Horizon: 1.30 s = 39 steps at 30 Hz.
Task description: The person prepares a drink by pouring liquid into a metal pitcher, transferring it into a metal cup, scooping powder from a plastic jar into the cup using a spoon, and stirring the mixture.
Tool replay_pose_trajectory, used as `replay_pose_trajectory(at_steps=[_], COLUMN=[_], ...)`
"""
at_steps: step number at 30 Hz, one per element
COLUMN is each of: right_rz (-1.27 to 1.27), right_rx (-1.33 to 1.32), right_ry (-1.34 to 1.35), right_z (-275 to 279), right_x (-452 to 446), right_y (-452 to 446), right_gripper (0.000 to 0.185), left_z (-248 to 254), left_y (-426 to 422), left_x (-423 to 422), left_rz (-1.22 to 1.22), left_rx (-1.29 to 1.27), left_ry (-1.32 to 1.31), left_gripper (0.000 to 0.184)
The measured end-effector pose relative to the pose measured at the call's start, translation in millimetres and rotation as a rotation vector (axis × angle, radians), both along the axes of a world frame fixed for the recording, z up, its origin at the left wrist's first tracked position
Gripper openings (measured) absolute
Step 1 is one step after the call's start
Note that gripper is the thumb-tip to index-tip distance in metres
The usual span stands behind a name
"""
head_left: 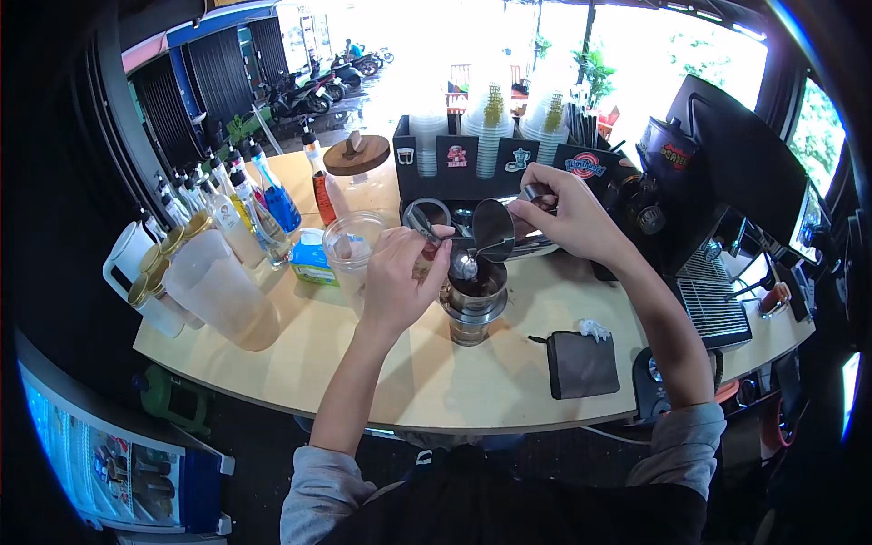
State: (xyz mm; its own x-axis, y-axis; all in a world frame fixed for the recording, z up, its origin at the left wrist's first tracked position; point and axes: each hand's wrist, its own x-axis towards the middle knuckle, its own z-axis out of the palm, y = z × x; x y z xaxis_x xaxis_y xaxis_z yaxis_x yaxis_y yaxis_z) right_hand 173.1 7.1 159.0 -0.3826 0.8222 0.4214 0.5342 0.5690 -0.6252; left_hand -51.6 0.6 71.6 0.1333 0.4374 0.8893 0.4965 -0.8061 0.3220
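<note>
"Grips?"
"Left hand (400, 272) pinches a spoon (464, 264); right hand (570, 213) clasps a tipped metal jug (494, 231) by its handle."
"Metal cup (480, 307)?"
"On the counter (409, 386), just below both grips. Spoon kept over its mouth, presumably to guide what falls."
"Lettering?"
"Red-and-blue badge (586, 164) on the black caddy (421, 187), beyond the grips; wording illegible from here."

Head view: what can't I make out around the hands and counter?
All in the head view:
Left hand: its palm, hidden by the hand's own back.
Metal pitcher: part of its handle, covered by the right hand.
Metal cup: fill level, lost in shadow.
Bottles: label wording, too small.
</note>
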Motion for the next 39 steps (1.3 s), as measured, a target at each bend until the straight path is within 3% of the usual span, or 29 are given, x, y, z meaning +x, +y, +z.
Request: replay_pose_trajectory(at_steps=[10,39], right_rz=[-0.043,-0.117], right_rx=[0.043,0.082], right_ry=[-0.005,-0.059], right_z=[3.4,10.0], right_x=[-1.9,1.1], right_y=[-0.9,-0.4], right_gripper=[0.022,0.025], left_z=[9.6,9.6], left_y=[-5.3,-9.1], left_x=[-2.8,-2.1], left_rz=[0.087,0.117], left_rx=[0.129,0.109], left_ry=[0.074,0.126], left_gripper=[0.018,0.012])
